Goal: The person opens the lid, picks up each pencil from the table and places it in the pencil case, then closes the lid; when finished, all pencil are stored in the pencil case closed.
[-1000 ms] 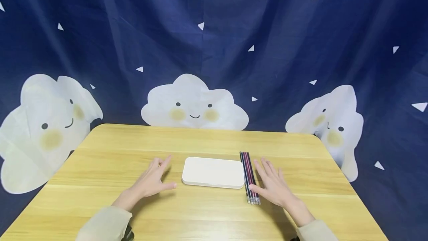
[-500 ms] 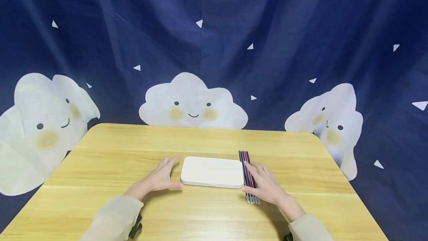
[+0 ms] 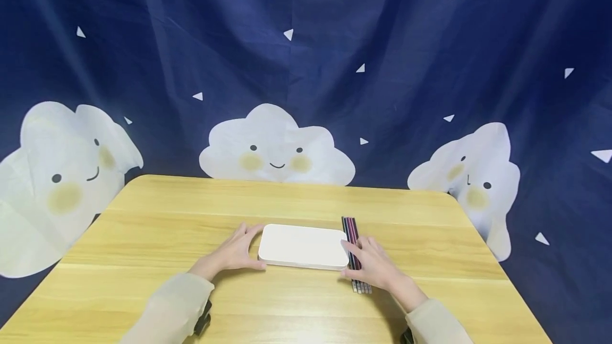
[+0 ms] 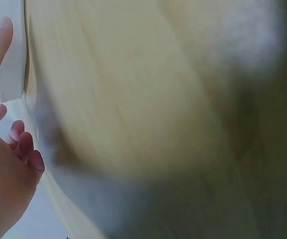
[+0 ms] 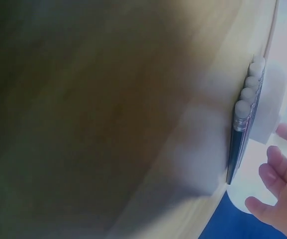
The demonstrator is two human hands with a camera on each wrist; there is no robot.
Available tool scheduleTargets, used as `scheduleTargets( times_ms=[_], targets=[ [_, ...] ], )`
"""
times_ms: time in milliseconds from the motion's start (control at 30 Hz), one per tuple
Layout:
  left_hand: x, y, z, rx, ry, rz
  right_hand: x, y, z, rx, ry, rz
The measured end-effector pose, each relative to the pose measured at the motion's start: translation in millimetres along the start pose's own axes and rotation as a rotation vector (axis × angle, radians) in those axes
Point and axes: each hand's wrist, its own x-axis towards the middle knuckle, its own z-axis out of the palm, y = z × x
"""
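Observation:
A flat white rounded case (image 3: 304, 247) lies on the wooden table. Around its left end, my left hand (image 3: 234, 252) spreads its thumb and index finger along the front and back edges; contact is hard to tell. In the left wrist view, the left thumb (image 4: 1, 37) lies in front of the case's side. My right hand (image 3: 375, 267) reaches over a row of pencils (image 3: 351, 230), its thumb and index finger by the case's right end, loosely spread. The right wrist view shows the pencils' eraser ends (image 5: 247, 94) beside the case. The right hand partly hides the pencils.
The light wooden table (image 3: 268, 307) has rounded far corners. Behind it hangs a dark blue curtain (image 3: 325, 57) printed with white clouds and triangles. The pencils lie right against the case's right end.
Both hands have moved inward, the left to the right and the right to the left, up to the case's ends. The case and the pencils have stayed in place.

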Motion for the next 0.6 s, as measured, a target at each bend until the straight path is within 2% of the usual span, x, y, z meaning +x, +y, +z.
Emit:
scheduleTargets(
  times_ms=[300, 600],
  targets=[
    [6.3, -1.0, 2.9, 0.018, 0.0, -0.025, 8.6, -2.9, -3.7, -0.034, -0.045, -0.016],
    [12.6, -0.6, 7.7, 0.052, -0.017, -0.031, 15.6, -12.6, -7.7, -0.085, -0.088, 0.001]
  ],
)
